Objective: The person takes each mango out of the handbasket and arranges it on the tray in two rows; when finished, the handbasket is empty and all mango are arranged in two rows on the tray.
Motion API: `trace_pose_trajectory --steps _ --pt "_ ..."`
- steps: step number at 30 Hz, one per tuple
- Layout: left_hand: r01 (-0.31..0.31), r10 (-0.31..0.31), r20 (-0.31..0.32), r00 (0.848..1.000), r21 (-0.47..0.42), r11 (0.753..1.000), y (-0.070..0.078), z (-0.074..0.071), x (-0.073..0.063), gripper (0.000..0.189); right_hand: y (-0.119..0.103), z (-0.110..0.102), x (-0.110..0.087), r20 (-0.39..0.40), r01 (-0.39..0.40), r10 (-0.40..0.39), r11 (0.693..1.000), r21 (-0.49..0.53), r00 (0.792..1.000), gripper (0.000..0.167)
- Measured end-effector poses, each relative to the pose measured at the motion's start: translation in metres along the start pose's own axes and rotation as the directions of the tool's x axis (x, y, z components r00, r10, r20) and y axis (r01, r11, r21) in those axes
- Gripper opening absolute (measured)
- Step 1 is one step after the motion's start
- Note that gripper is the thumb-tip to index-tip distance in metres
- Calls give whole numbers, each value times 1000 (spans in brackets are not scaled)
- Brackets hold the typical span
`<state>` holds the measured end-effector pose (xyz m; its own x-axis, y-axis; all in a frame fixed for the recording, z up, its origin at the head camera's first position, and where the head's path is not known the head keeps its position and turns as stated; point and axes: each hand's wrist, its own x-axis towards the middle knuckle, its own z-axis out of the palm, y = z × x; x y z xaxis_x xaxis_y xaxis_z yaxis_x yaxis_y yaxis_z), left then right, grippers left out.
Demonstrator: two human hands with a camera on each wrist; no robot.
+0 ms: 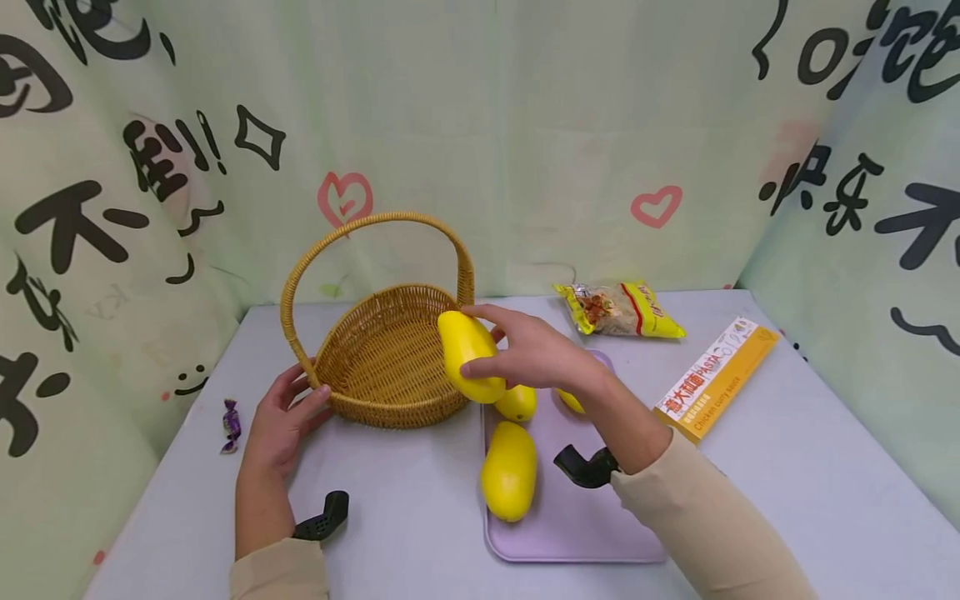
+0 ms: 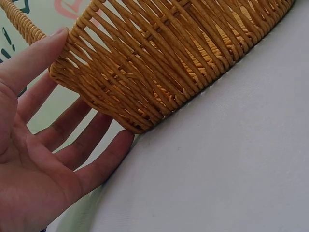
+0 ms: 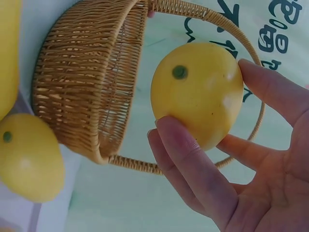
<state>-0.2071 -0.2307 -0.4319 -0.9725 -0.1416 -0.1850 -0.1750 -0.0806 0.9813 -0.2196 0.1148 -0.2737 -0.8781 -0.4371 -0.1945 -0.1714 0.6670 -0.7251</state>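
A yellow mango (image 1: 467, 354) is held between the thumb and fingers of my right hand (image 1: 536, 354), above the right rim of the wicker basket (image 1: 397, 415). The right wrist view shows the stem end of this mango (image 3: 198, 96), with its green spot. My left hand (image 1: 283, 425) holds the basket's left side by the foot of its arched handle, thumb near the rim. In the left wrist view, fingers (image 2: 72, 123) lie against the basket's woven wall (image 2: 159, 63). Another mango (image 1: 510, 472) rests on the purple tray (image 1: 577, 533); two more are partly hidden there.
A yellow-ended snack bag (image 1: 618, 310) lies at the back of the white table. Right of the tray is a pasta box (image 1: 717, 379). A purple-wrapped candy (image 1: 231, 427) sits near the left edge. Printed curtains (image 1: 540, 150) enclose the table's back and sides.
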Motion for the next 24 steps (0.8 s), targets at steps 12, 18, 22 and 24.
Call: trace_pose_trajectory --steps 12,18,22,24 --pt "15 -15 9 1000 -6 1000 0 -1 1 69 19 -12 -29 -49 -28 26 998 -57 998 80" --pt "10 -10 4 1000 -4 1000 0 0 1 70 30 -12 -46 -75 -32 27 997 -68 997 79" --pt "2 -2 12 1000 -1 1000 0 0 1 70 39 -10 -55 -87 -53 49 998 -35 995 80" --pt "-1 1 3 1000 -2 1000 0 0 1 69 43 -9 -58 -93 -65 62 998 -25 994 80"
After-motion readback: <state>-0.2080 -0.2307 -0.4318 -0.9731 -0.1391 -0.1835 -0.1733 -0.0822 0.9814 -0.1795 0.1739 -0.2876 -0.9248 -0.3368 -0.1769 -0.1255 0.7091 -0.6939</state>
